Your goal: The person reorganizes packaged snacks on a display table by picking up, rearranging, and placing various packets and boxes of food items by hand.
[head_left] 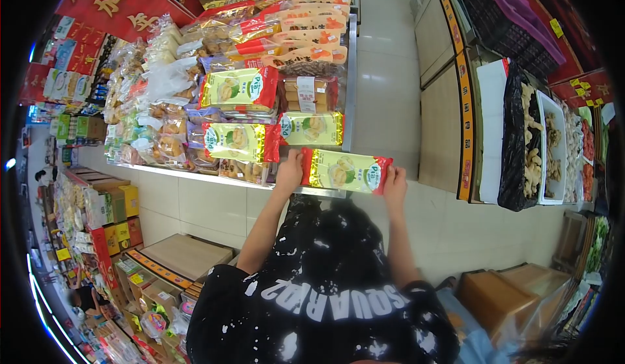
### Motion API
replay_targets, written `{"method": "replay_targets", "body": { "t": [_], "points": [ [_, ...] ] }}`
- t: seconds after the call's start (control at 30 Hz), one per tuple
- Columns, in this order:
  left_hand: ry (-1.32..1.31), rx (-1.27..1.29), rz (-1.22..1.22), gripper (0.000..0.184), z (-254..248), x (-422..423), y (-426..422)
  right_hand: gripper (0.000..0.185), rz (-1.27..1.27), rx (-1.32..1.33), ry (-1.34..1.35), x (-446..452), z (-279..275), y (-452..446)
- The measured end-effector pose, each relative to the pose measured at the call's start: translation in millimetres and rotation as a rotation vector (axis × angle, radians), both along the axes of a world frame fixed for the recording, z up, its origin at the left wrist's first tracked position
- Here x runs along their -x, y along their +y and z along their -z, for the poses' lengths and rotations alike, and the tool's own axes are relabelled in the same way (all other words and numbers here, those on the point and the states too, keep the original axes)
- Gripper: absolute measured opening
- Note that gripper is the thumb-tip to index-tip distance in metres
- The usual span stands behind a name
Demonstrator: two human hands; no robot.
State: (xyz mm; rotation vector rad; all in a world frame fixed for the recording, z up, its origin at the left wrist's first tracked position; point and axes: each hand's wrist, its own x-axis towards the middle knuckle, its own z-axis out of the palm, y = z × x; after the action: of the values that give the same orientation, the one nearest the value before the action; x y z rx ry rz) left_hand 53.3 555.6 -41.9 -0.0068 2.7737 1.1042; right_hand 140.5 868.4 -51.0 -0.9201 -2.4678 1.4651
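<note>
A yellow-green snack packet (345,170) with red ends hangs level over the front edge of the display table, held between my two hands. My left hand (288,174) grips its left red end, and my right hand (394,185) pinches the right one. Just beyond lies a matching packet (312,128) on the table. To the left, another yellow-green packet (239,142) tops a small stack, with a similar packet (236,88) behind it. Clear packs of brown pastries (310,95) sit beside that rear stack.
Bagged snacks cover the display table, bounded by a metal edge (352,71). Across the tiled aisle (387,90), a shelf stand holds white boxes of ginger (552,136). Cardboard boxes (498,299) stand behind me at right, and a goods stand (185,256) is at lower left.
</note>
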Motion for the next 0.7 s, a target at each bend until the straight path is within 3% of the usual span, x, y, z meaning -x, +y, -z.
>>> {"method": "replay_targets", "body": {
  "t": [0.13,0.27,0.37,0.47,0.53,0.7],
  "points": [
    [0.113,-0.009,-0.041,0.019,1.5,-5.4,1.2,0.032,-0.059,-0.098,-0.022,2.3,-10.7,-0.9],
    [0.059,0.002,-0.102,0.02,-5.0,-8.3,1.8,0.033,-0.045,-0.042,-0.084,12.7,-18.5,-1.1],
    [0.06,-0.034,-0.109,0.028,-10.9,-5.4,2.0,0.041,-0.057,-0.058,-0.017,18.8,-18.8,-3.5],
    [-0.1,-0.229,-0.239,0.041,5.8,0.5,3.3,0.05,-0.043,-0.056,-0.02,26.5,-14.5,-7.6],
    [-0.226,0.058,-0.238,0.051,41.1,2.6,5.8,0.055,-0.03,-0.017,-0.155,33.0,-13.9,-9.6],
    [-0.045,-0.021,-0.147,0.051,17.3,-6.4,11.1,0.054,-0.062,-0.232,-0.116,29.4,-4.3,-2.3]
  ]
}}
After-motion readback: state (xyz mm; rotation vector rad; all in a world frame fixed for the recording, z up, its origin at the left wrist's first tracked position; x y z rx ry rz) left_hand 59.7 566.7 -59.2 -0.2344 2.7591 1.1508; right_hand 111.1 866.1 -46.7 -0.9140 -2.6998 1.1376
